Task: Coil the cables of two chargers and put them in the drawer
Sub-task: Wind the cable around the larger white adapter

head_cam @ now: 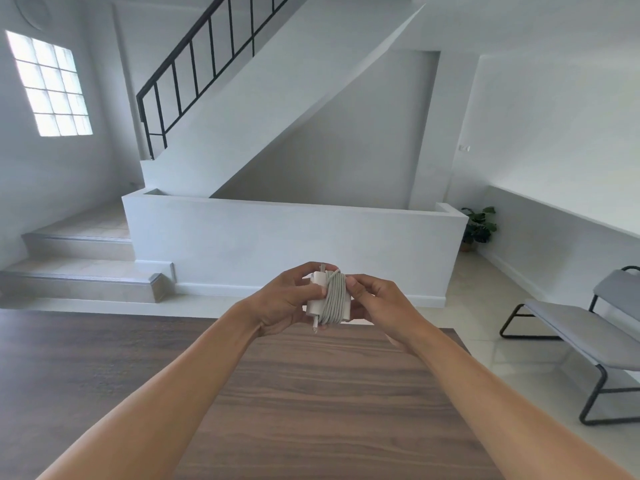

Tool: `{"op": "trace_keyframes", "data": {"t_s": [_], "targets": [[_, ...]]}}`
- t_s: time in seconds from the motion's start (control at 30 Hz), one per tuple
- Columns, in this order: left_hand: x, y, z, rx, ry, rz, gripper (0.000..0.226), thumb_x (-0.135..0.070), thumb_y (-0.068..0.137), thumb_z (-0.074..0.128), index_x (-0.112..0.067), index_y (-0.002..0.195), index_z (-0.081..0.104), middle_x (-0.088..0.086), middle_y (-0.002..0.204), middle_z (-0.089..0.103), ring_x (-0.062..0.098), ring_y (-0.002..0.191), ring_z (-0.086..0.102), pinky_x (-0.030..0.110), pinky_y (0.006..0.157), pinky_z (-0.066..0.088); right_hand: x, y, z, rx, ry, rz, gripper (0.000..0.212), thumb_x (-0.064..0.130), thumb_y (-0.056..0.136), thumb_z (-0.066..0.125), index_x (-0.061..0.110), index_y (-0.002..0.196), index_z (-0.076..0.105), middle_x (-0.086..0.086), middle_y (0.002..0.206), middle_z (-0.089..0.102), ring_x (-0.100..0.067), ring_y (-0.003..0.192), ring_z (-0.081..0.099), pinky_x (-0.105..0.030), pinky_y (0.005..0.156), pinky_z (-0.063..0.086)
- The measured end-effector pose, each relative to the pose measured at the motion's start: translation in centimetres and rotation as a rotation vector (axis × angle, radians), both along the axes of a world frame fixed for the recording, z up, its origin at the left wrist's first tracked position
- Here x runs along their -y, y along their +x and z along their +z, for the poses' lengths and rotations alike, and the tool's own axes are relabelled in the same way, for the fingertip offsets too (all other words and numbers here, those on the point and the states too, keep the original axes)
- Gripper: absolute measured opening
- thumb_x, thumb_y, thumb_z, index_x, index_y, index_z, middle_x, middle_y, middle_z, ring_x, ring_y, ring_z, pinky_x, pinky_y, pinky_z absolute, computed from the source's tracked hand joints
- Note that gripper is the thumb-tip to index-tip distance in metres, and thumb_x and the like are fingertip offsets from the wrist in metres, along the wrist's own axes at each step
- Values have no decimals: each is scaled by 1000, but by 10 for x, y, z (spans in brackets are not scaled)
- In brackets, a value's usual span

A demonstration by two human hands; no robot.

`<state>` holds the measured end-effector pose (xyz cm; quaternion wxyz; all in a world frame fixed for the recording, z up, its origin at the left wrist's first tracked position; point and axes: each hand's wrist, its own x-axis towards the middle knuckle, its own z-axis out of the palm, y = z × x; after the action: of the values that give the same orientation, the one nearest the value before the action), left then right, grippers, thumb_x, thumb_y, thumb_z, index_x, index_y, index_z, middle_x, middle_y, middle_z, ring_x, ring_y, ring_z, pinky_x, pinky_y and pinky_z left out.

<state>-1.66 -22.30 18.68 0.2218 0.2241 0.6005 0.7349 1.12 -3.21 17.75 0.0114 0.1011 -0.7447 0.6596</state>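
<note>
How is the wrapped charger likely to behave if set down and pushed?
The charger is a boxy block, so it probably slides rather than rolls. Its cable looks wound tight, likely staying compact, though the loose connector end may unwind.

The charger (314, 299) was a white square brick, held upright in the air between the left hand (284, 303) and the right hand (377, 303). Its grey cable (334, 296) was wound in many tight turns around the brick's right part. The plug end (315, 328) stuck out below the lower left corner.
</note>
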Motion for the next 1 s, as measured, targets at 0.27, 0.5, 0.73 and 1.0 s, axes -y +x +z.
{"op": "trace_keyframes", "data": {"t_s": [0.27,0.5,0.73,1.0], "targets": [[-6,21,0,97,11,78,40,-16,86,65,0,121,54,26,116,62,35,92,67,40,63,57,-3,13,3,35,-18,-9,28,23,101,47,6,108,69,-23,110,68,-31,84,64,-39,76,55],[-1,40,-7,142,14,109,33,-13,99,49,3,127,58,29,130,58,39,100,65,48,80,58,-3,27,1,44,-4,-32,28,24,100,48,6,104,70,-18,107,71,-28,83,65,-39,78,55],[1,71,-23,168,-30,290,24,-13,98,55,0,119,57,17,109,66,34,88,68,49,78,58,4,49,-13,117,-169,-48,26,20,96,57,0,110,67,-15,104,72,-23,81,70,-26,69,58],[14,131,-82,301,-34,458,24,-16,98,56,-4,119,56,19,111,68,27,82,69,43,80,58,27,90,-71,249,-164,3,16,8,94,57,2,102,70,-9,92,74,-10,74,71,-19,69,55]]}}
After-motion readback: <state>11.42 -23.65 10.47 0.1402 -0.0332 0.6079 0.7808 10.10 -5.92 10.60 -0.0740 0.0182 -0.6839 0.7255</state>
